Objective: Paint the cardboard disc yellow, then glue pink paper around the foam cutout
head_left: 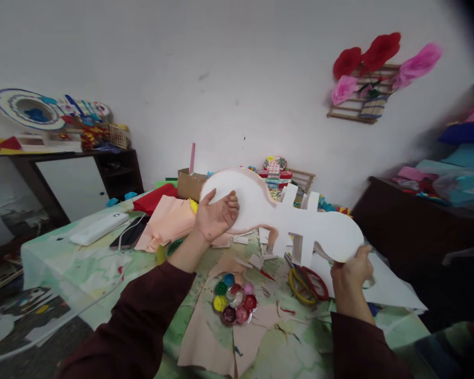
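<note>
A large white cutout (256, 208), apparently paper or card, is raised above the table. It has a broad rounded body with peach-coloured edging, several tabs across a narrower middle and a rounded right end. My right hand (353, 271) grips that right end near its lower edge. In front of the broad body is my left hand (217, 217), palm showing and fingers loosely bent, with nothing in it; I cannot tell whether its back touches the cutout. Below lie a ring of small paint pots (236, 299) and scissors (308, 284) with red and yellow handles.
Peach paper (205, 337) lies under the paint pots, and a crumpled peach sheet (168, 218) is at left. A phone (130, 232), a white power bank-like device (99, 229) and a cable are on the patterned tablecloth (63, 263). A cardboard box (190, 184) stands behind.
</note>
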Motion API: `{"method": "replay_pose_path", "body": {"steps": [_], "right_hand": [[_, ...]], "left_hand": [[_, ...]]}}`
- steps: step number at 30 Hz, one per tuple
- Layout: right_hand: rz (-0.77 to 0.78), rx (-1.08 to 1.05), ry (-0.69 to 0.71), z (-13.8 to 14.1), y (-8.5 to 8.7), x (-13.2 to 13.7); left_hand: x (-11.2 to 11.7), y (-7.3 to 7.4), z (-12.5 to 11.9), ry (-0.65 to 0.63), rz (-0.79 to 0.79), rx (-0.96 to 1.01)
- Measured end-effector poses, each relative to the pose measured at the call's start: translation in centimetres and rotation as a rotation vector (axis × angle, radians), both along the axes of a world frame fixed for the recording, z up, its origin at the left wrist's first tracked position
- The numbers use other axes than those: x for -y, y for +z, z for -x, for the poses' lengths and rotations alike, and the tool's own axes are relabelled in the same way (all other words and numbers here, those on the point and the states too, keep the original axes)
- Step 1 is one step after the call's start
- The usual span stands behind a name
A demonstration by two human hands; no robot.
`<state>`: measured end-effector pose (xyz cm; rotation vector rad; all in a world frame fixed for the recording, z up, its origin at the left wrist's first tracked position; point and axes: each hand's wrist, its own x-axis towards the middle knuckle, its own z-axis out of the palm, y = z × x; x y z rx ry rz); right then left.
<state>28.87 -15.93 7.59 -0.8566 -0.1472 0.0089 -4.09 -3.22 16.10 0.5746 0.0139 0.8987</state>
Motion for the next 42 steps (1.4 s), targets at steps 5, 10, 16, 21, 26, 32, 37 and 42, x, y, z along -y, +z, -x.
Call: {"method": "replay_pose_path", "body": {"steps": [5, 10, 16, 21, 26, 32, 37, 42], "right_hand": [[0.003, -0.026, -0.107, -1.2, 0.7, 0.9], [-0.001, -0.029, -0.135, -1.5, 0.9, 1.1], [-0.023, -0.103, -0.093, -1.4, 0.5, 0.9], [-0.052, -0.147, -0.030, -1.2, 0.1, 0.5], [-0.064, -0.189, 0.030, -1.2, -0.1, 0.3], [-0.061, -0.225, 0.076, -0.7, 0.0, 0.3], [-0.054, -0.247, 0.107, 0.1, 0.3, 0.2], [-0.035, -0.264, 0.121, 0.7, 0.5, 0.0]], "left_hand": [[-1.4, 2.4, 4.5, 0.340, -0.167, 0.057], [-1.9, 3.1, 6.2, 0.738, -0.355, -0.057], [-3.2, -1.0, 4.6, 1.500, -0.713, -0.634], [-1.8, -3.3, 3.1, 1.647, -1.092, -0.890], [-0.7, -3.6, 2.1, 1.816, -1.249, -0.894], [-0.1, -4.3, 2.3, 1.823, -1.659, -0.806], [-0.4, -5.0, 2.3, 1.828, -1.786, -0.858], [-0.7, -4.9, 2.1, 1.851, -1.806, -0.939]]}}
